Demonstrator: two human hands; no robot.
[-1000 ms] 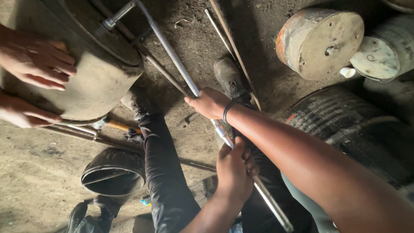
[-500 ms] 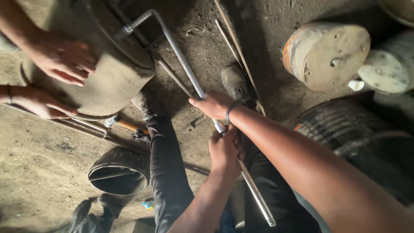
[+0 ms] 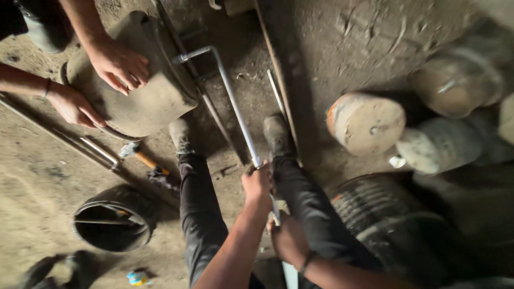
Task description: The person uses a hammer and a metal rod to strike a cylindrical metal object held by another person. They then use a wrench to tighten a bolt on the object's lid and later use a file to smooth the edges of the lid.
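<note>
1. Another person's two hands (image 3: 115,64) press on a big metal tank (image 3: 139,101), far ahead of the left hand (image 3: 258,184).
2. A hammer (image 3: 144,159) lies on the floor, left of that hand.
3. Both hands grip the long bent metal rod (image 3: 235,109); the right hand (image 3: 289,241) is closed lower down.

Both forearms are bare; a dark band (image 3: 307,262) circles the right wrist, behind the fingers. Dark trousers (image 3: 201,214) and dusty, worn shoes (image 3: 181,136).

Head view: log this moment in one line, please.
left hand gripping wrench bar | right hand gripping its lower end | another person's hands on drum
</note>
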